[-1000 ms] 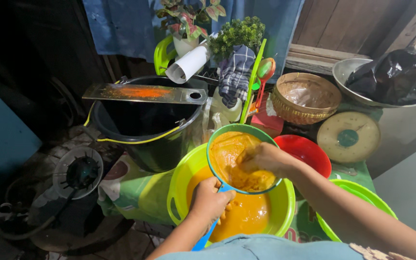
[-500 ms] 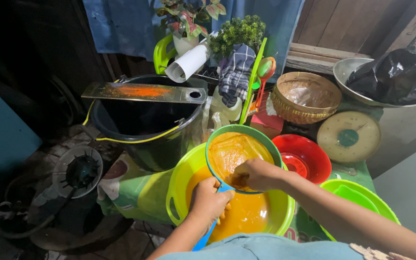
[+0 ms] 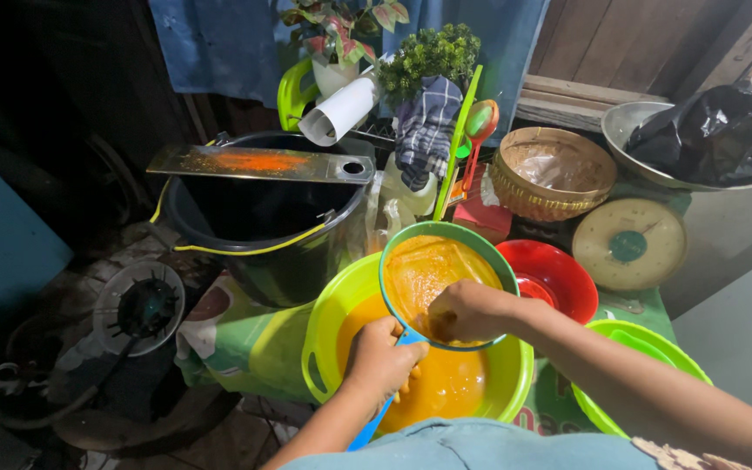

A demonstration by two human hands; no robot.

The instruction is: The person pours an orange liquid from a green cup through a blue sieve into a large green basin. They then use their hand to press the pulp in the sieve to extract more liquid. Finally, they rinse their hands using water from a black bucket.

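Over lime basin (image 3: 328, 326), orange-pulp sieve (image 3: 441, 261), left hand (image 3: 382, 361) gripping handle, right hand (image 3: 472, 312) pressing pulp

Black bucket (image 3: 263, 218), red bowl (image 3: 559, 274), woven basket (image 3: 550, 174), checked cloth (image 3: 424, 126).

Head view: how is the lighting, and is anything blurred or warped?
Head view: the sieve and both hands, left hand and right hand, are evenly lit and sharp; the left side around the black bucket sinks into deep shadow; wide-angle bending shows at the edges; no strong glare on the orange liquid.
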